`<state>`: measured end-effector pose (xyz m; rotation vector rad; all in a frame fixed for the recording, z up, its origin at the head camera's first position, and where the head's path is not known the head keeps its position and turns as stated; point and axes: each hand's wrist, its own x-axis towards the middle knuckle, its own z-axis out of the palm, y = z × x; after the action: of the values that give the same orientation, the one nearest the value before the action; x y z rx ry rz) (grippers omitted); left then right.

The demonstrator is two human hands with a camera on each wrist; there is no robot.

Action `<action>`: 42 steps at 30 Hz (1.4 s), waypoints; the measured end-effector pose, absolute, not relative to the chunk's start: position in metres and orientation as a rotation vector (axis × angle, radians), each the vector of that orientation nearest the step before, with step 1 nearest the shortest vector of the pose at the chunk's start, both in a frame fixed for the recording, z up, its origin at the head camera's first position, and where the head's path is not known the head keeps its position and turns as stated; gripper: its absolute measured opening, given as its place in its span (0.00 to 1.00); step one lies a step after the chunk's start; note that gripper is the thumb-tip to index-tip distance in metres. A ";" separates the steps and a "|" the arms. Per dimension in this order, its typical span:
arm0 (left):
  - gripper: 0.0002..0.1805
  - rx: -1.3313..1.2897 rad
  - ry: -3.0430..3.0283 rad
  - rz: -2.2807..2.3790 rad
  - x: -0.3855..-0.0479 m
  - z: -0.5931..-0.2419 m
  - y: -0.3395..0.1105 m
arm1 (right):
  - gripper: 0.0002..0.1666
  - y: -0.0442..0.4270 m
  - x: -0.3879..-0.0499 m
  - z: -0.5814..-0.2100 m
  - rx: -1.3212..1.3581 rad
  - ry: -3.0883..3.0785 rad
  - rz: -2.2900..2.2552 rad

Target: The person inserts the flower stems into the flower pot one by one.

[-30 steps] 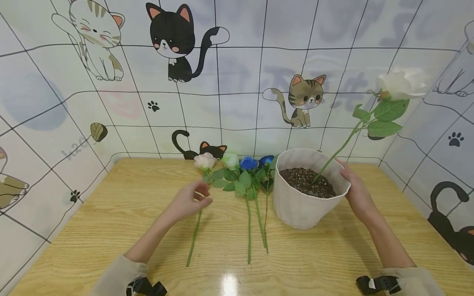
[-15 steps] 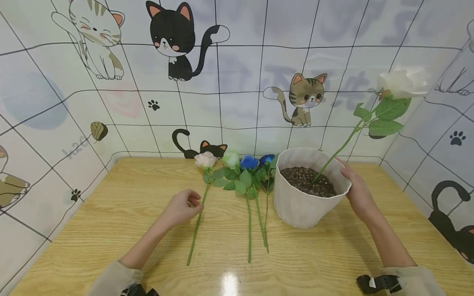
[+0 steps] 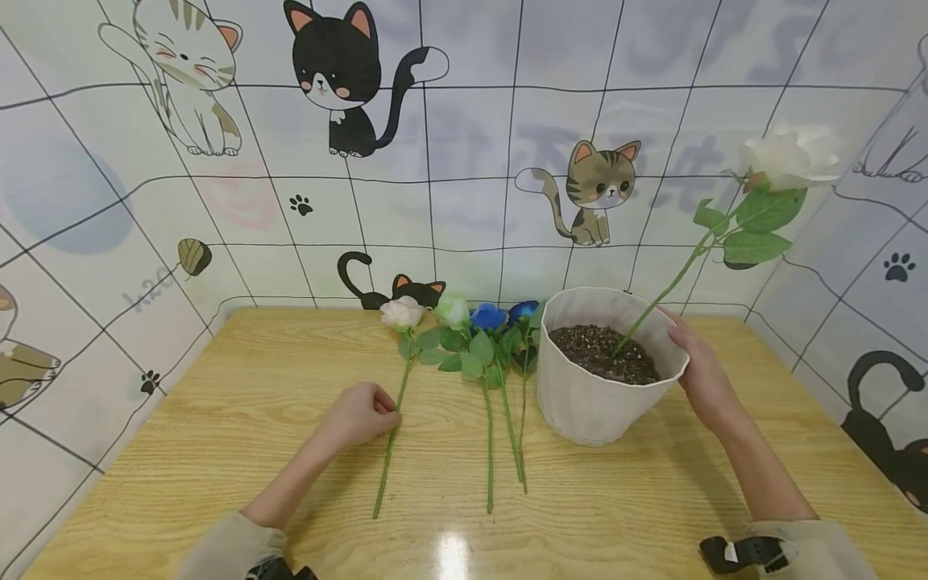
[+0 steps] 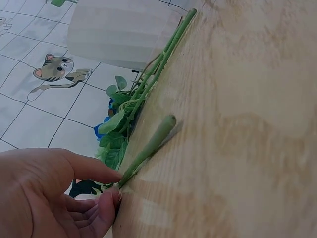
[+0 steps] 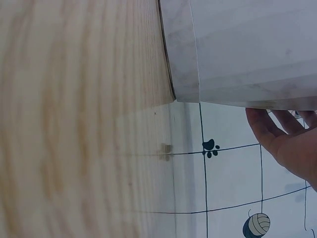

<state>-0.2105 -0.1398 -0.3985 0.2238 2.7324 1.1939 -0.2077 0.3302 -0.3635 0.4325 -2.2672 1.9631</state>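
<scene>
My left hand (image 3: 360, 416) pinches the green stem of a pale pink artificial rose (image 3: 402, 313) lying on the wooden table. In the left wrist view, the thumb and forefinger meet on that stem (image 4: 153, 144) behind its cut end. At the right, my right hand (image 3: 702, 379) holds the rim and side of a whitish fabric pot (image 3: 598, 411). The right wrist view has several fingers against the pot's outer wall; the thumb is hard to make out. Dark soil (image 3: 598, 354) fills part of the pot, and a tall white rose (image 3: 790, 161) leans rightward from it.
Left of the pot lie a greenish-white rose (image 3: 453, 312) and two blue roses (image 3: 489, 316), their leaves overlapping and stems pointing forward. Cat-printed wall sheeting (image 3: 471, 137) stands behind the wooden table (image 3: 217, 427) and along both sides.
My left hand has come down and nearer along the pale pink rose's stem and closed its fingertips on it. The stem's lower end has shifted slightly right. The right hand stays at the pot.
</scene>
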 end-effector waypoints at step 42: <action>0.17 0.262 2.274 1.614 -0.222 -0.385 -0.155 | 0.36 0.331 -0.208 -0.363 0.369 -2.315 1.950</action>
<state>-0.2220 -0.1546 -0.3847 0.2617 2.2737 1.6141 -0.2077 0.3314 -0.3633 0.3691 -2.3155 1.9496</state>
